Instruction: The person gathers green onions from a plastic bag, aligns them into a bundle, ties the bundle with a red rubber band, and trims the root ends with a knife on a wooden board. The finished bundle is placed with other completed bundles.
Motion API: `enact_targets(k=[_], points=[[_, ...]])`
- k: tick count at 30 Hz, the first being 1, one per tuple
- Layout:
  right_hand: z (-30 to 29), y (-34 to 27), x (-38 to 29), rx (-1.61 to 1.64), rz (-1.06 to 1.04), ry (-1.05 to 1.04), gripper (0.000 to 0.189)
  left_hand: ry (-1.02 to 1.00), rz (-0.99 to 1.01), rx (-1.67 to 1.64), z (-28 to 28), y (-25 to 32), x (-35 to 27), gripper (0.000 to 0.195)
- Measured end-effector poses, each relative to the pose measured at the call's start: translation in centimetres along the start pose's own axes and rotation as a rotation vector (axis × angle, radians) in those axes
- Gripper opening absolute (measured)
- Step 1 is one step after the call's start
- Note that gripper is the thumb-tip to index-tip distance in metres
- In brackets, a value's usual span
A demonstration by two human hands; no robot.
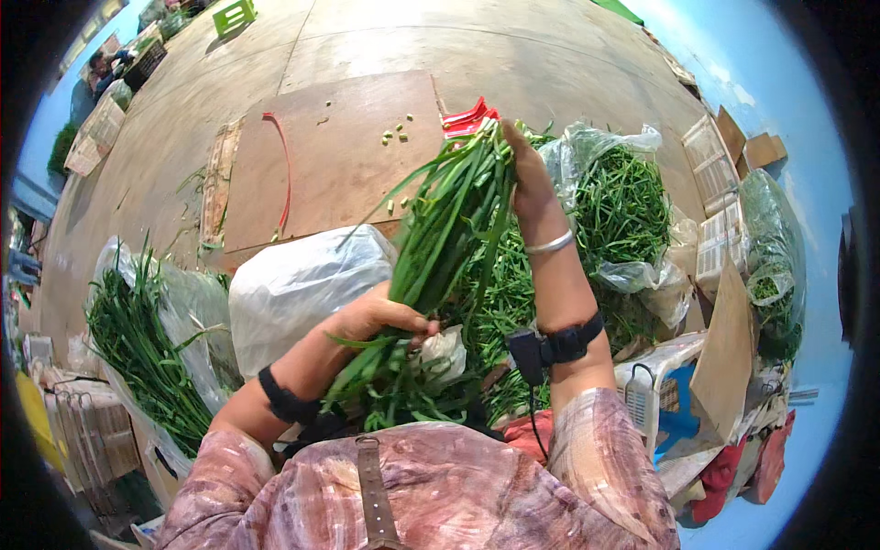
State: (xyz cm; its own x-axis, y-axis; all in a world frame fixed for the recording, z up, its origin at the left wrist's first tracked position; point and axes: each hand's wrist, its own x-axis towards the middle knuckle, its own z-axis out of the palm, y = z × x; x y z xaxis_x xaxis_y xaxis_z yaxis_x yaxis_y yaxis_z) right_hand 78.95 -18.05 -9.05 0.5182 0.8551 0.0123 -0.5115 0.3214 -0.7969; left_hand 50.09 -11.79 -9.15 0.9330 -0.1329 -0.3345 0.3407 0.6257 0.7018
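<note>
A bunch of long green leafy stalks (447,220) slants up from my lap towards the board, its pale cut ends at the top. My left hand (392,313) grips its lower, leafy part, with leaf tips drooping below the fingers. At the stem end my right hand (529,165) holds the bunch from the right side; most of its fingers are hidden. Red strips (471,118) lie on the board's right edge close to the cut ends. Under and beside the bunch spreads a heap of loose greens (509,295).
A brown board (344,179) carries a single red strip (285,172) and several short stem pieces (395,134). A white plastic-wrapped block (309,289) stands before it. Bagged stalks (137,330) lie left; a bag of greens (622,199) and a white crate (636,392) stand right.
</note>
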Motion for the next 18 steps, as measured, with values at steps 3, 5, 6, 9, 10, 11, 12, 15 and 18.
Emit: enact_targets(k=[3,5,6,9,10,11,12,15,18], points=[[-1.0,-0.3,-2.3,0.031,0.108,0.029,0.043,0.08,0.059,0.171,-1.2,1.5,-0.7,0.034],[-0.6,0.1,-3.8,-0.107,0.052,0.207,0.036,0.09,0.021,0.421,-1.8,2.3,-1.3,0.033],[-0.8,-0.6,-5.0,-0.06,-0.018,0.058,0.032,0.048,0.061,0.311,-1.9,2.4,-1.9,0.028],[-0.2,-1.2,-7.7,-0.085,-0.036,0.115,0.022,0.036,0.029,0.479,-2.3,3.1,-2.6,0.027],[-0.3,-1.5,-8.3,-0.167,-0.017,0.184,0.022,0.015,0.047,0.376,-2.3,3.1,-3.0,0.026],[-0.4,-1.5,-8.7,-0.242,0.017,0.252,0.021,-0.008,0.008,0.383,-2.6,3.4,-3.0,0.026],[-0.6,-1.6,-9.1,-0.113,0.023,0.141,0.021,-0.012,-0.034,0.376,-2.5,3.2,-3.6,0.026],[-1.8,-0.6,-8.9,-0.225,0.111,0.261,0.02,-0.016,-0.088,0.129,-2.7,2.7,-4.2,0.028],[-2.8,0.9,-8.6,-0.178,0.188,0.288,0.028,-0.031,-0.142,0.047,-2.7,1.8,-5.2,0.035]])
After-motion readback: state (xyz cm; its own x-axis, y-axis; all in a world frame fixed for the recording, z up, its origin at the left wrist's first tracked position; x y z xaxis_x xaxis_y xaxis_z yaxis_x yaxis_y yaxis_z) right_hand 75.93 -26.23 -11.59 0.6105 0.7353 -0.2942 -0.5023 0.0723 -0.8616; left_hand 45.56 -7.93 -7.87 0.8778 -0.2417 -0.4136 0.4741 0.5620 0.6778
